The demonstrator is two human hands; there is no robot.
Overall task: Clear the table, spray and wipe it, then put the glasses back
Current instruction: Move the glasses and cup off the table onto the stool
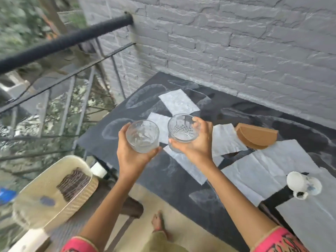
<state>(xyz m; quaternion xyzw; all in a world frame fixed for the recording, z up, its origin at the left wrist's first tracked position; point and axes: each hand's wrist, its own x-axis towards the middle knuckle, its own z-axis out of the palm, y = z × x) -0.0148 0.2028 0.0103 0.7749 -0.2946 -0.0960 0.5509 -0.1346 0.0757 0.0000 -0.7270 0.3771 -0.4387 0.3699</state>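
Glasses: two clear tumblers, left glass (pixel 142 136) and right glass (pixel 183 130), lifted above the table's left half, close beside each other.
Bottle top (pixel 303 184): white, at the near right edge.
Left hand (pixel 131 153): my fingers and thumb curl round the left glass from below.
Right hand (pixel 198 148): wrapped round the right glass, thumb near its base, fingers at the far rim.
Table (pixel 160 171): dark top with pale smears.
Paper towels (pixel 254 170): spread flat from the middle toward the right edge.
Cardboard piece (pixel 258 136): brown, right half, touching a towel.
Brick wall (pixel 236 42): grey, along the far edge.
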